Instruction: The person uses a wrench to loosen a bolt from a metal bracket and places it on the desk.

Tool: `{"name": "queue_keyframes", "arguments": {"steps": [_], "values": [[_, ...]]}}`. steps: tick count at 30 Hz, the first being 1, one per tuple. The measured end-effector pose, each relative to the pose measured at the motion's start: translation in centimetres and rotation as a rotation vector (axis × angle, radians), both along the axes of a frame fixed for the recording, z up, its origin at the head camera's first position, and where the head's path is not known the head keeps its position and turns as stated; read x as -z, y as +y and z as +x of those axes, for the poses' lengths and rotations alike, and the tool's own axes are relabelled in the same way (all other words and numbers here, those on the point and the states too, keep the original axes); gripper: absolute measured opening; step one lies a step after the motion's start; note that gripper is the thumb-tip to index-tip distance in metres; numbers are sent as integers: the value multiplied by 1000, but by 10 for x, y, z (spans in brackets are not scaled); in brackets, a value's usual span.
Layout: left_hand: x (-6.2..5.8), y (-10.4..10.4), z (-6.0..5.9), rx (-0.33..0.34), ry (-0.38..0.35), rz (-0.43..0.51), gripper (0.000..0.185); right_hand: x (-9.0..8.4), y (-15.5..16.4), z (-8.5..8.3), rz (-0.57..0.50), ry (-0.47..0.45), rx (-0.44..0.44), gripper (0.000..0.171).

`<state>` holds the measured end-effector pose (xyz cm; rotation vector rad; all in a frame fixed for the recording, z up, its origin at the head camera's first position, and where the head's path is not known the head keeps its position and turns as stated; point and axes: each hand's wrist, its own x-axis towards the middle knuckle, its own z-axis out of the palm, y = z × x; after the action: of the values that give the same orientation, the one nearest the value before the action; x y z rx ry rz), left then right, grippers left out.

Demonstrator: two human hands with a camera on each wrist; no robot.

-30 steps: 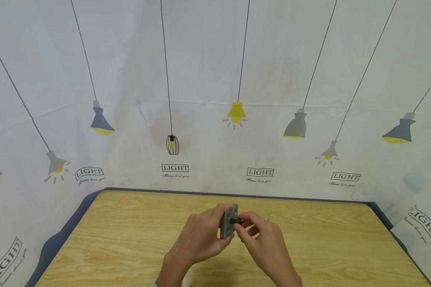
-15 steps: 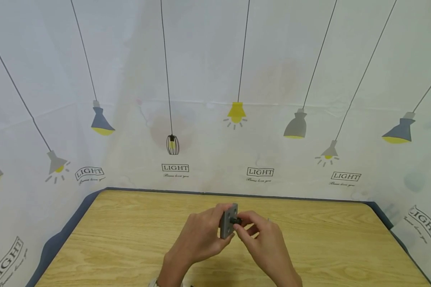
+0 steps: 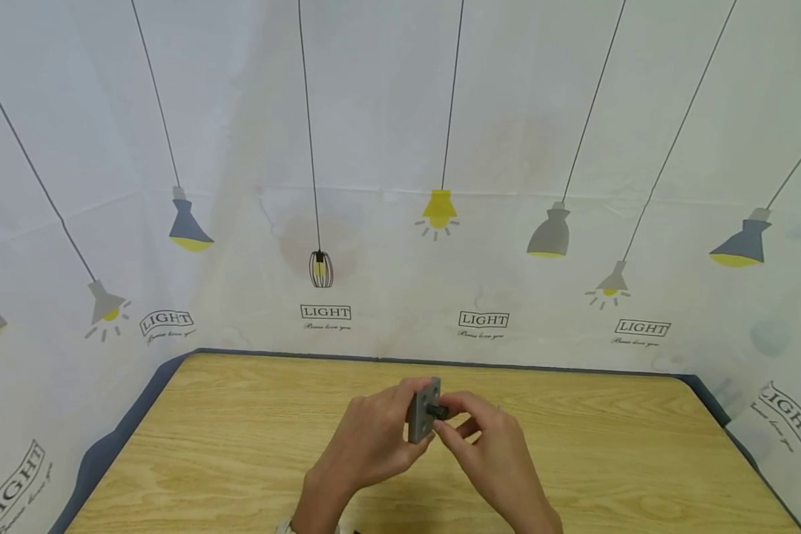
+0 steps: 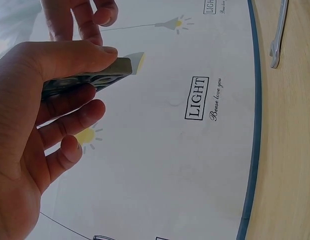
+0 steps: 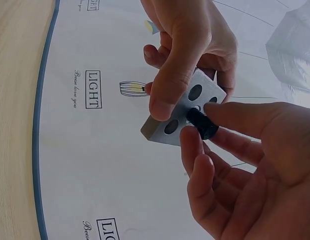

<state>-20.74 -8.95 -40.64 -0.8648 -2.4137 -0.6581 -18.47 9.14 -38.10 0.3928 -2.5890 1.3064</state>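
We see little change since a second ago; left hand (image 3: 374, 445) still grips the grey perforated plate (image 3: 424, 410) above the tabletop (image 3: 240, 445); right hand (image 3: 490, 452) pinches the black bolt (image 5: 202, 123) at its 3 o'clock face, likely threading it.

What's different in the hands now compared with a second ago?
Almost nothing visibly changed. The left hand grips the grey plate upright over the table, as before, and the right hand still pinches the black screw at the plate's face; its fingers shifted only slightly.
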Motion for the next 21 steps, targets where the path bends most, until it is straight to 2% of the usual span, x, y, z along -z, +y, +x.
{"name": "queue_keyframes", "arguments": {"steps": [5,11,15,21], "values": [[0,0,0,-2,4,-2,66,0,0,0,10,-49,20,27],[-1,0,0,-3,7,1,67,0,1,0,21,-97,55,22],[-1,0,1,1,0,3,68,1,1,-1,6,-135,46,22],[-1,0,1,7,-18,4,68,2,0,-2,-7,-125,31,16]]}}
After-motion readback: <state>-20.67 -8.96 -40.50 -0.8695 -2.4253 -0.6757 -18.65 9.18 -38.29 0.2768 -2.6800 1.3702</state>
